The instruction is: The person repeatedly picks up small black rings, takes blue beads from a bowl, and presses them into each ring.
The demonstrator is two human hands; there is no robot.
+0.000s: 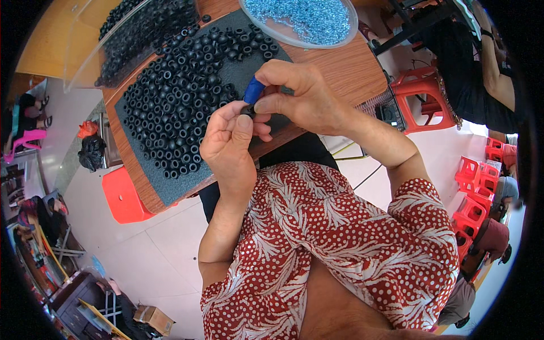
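My left hand [229, 139] is closed, palm up, and pinches a small black ring-shaped piece [247, 111] between thumb and fingers. Right above it is my right hand [303, 96], its thumb and index finger drawn together at that piece. A blue cover [253, 90] wraps the tip of the right index finger. Whether the right fingers grip the black piece or something tiny is hidden. Under and beyond the hands, a large heap of loose black ring-shaped pieces [175, 107] spreads over a dark grey mat [170, 195].
A round clear tub [352, 35] of small sparkling blue pieces stands at the table's far side. Far left, a clear plastic box [85, 48] contains more black pieces. Red stools [122, 195] flank the wooden table [360, 73]. Another person [473, 62] sits at the far right.
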